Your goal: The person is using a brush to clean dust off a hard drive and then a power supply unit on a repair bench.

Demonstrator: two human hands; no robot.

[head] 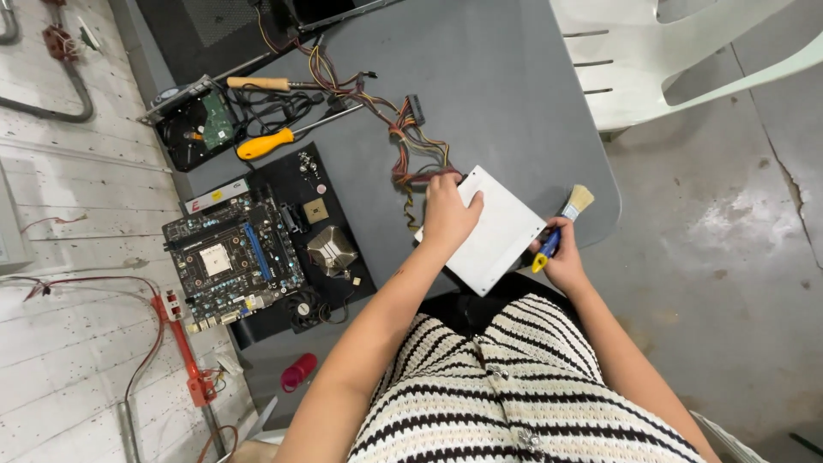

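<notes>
The power supply unit [495, 231], a flat-sided grey metal box, is seen at the centre of the frame, at the near edge of the dark grey worktop [506, 94]. It is gripped at its upper left corner by the left hand [447, 214], whose fingers are curled over the edge. The right hand [561, 257] is closed around the blue and yellow handle of a small paintbrush [563, 225], held just beside the box's right edge with the bristles pointing up. A bundle of coloured cables [403, 137] is seen running from the box toward the upper left. Further left, a motherboard [233, 257] and a heatsink [332, 249] are laid on a black mat, with an orange-handled screwdriver [279, 139] and an opened hard drive [195, 124] above them. A white plastic chair [677, 51] occupies the upper right.
</notes>
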